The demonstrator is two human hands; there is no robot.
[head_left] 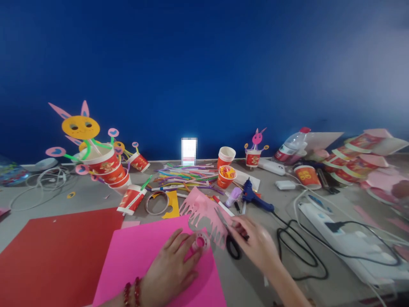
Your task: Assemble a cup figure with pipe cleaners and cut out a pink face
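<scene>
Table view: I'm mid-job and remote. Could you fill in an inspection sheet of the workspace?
Surface: grey table, partly covered by red sheet and pink sheet.
Job's things: pink sheet and clear roll under left hand; scissors at right hand.
Clutter: coloured sticks, glue gun, tipped cup, bottle.
Hands: left flat, fingers spread; right's grip unclear.
Cables: black cord looped right of the right hand; white cable tangled at far left; power strip crossed by black cord.
Surroundings: blue wall behind; other people, nothing seen.
</scene>
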